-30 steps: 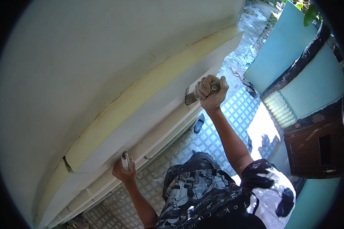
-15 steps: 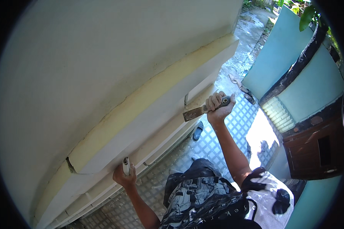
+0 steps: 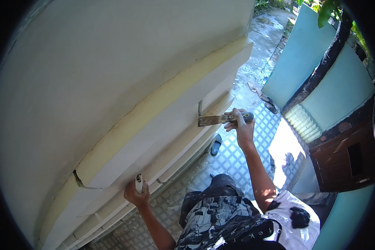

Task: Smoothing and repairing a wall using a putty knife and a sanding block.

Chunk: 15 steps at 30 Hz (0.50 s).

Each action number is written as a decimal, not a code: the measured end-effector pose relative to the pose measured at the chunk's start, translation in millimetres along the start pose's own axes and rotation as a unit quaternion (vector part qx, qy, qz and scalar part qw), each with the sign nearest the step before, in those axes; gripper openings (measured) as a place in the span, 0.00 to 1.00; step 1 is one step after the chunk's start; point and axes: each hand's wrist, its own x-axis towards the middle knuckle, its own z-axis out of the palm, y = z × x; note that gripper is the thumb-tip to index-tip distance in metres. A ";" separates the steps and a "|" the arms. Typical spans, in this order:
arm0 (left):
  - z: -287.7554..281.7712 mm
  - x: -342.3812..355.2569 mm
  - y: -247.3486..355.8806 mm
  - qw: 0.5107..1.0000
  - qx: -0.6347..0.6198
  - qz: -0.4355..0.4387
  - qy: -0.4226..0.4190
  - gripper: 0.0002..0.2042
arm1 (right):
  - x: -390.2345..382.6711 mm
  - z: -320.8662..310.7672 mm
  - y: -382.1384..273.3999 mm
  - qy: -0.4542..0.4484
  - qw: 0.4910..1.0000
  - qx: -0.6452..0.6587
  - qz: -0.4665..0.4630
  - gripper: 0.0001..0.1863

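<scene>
My right hand (image 3: 246, 132) holds a putty knife (image 3: 211, 121) by its dark handle, its stained, worn blade pointing left. The blade's end overlaps the lower cream moulding beside a dark vertical gap (image 3: 200, 107); whether it touches the wall I cannot tell. Lower left, my left hand (image 3: 134, 196) is closed around a white-handled tool (image 3: 138, 183) with a hole in the handle's end. The rest of that tool is hidden by the hand and its kind does not show. This hand is close against the wall's lower mouldings.
A pale wall (image 3: 112, 62) with a projecting cream ledge (image 3: 162, 100) fills the left; a crack (image 3: 77, 179) splits the ledge. Below lies a tiled floor (image 3: 254, 164) with a dark slipper (image 3: 216, 144). Light-blue panels (image 3: 296, 54) and a brown cabinet (image 3: 341, 158) stand at right.
My right hand has moved slightly down and turned the putty knife, so it lies nearly level; some fingers have loosened and extended. My left hand stays almost where it was.
</scene>
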 end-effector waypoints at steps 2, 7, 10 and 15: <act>-0.5 1.9 -0.6 1.000 -0.009 0.013 0.008 0.12 | 6.8 1.0 3.5 -0.010 1.000 -0.008 -0.014 0.12; -1.8 -2.6 -6.3 1.000 -0.004 0.010 -0.002 0.13 | 36.2 -20.3 31.7 -0.043 0.998 -0.033 -0.038 0.11; -2.9 -1.3 -6.0 1.000 -0.018 0.017 -0.011 0.11 | 67.5 -56.9 27.6 0.018 0.990 -0.061 -0.125 0.10; -4.7 -3.5 -6.9 0.996 -0.042 0.072 0.012 0.15 | 90.4 -88.1 6.6 0.343 0.892 -0.055 -0.289 0.09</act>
